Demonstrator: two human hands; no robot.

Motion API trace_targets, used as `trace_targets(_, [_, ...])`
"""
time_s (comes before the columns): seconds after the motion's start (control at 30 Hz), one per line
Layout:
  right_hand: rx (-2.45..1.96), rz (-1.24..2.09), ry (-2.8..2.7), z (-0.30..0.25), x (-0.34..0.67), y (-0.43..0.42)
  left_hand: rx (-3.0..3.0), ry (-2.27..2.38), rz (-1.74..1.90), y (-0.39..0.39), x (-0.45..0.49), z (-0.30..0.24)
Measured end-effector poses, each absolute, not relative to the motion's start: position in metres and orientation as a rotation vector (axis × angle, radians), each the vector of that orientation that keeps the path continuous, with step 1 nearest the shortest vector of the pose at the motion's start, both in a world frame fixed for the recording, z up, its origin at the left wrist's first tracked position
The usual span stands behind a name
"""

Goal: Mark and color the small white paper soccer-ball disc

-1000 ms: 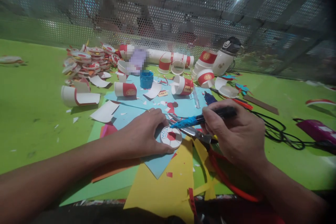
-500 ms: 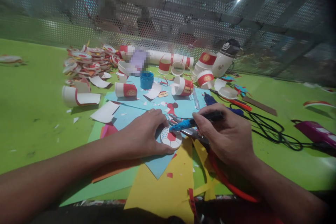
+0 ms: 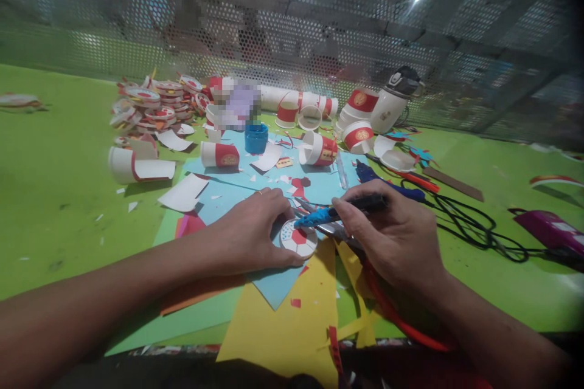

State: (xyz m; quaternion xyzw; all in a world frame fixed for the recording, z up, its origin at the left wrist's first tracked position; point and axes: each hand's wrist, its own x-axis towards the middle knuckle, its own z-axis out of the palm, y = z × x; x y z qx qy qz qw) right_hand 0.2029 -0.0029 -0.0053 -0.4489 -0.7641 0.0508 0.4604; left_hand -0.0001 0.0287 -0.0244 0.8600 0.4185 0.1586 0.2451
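Note:
My left hand [image 3: 255, 234] curls round the left side of a small round white disc [image 3: 303, 247], thumb along its near edge and fingers at the far edge. The disc has a red centre patch, dark lines and blue dots in one upper-left section. In my right hand [image 3: 395, 237] is a black marker-like pen [image 3: 365, 203] whose front part is smeared with blue paint; its tip rests on or just above the disc near the dots. Partly hidden under my right hand lie scissors [image 3: 335, 230] with red handles. An open jar of blue paint [image 3: 256, 138] stands beyond the disc.
Coloured paper sheets [image 3: 283, 334] lie beneath my hands. Cut red-and-white paper cups [image 3: 219, 155] and scraps are scattered about. Decorated discs [image 3: 157, 103] are heaped at the back left. At the right are a blue glue gun [image 3: 387, 181], its black cable, a purple box-like device [image 3: 547, 231] and a bottle [image 3: 392, 100].
Almost nothing differs. The view has shifted very slightly, while both hands, the disc and the pen keep nearly the same places.

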Motion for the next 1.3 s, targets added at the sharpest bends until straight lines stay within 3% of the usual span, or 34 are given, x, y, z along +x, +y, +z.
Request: trace_targets(1.3, [-1.116,0.077,-1.811,-0.0073,0.2036,-0.0041,2.352,1.12,0.429,0.0309,-0.0027,-0.0258])
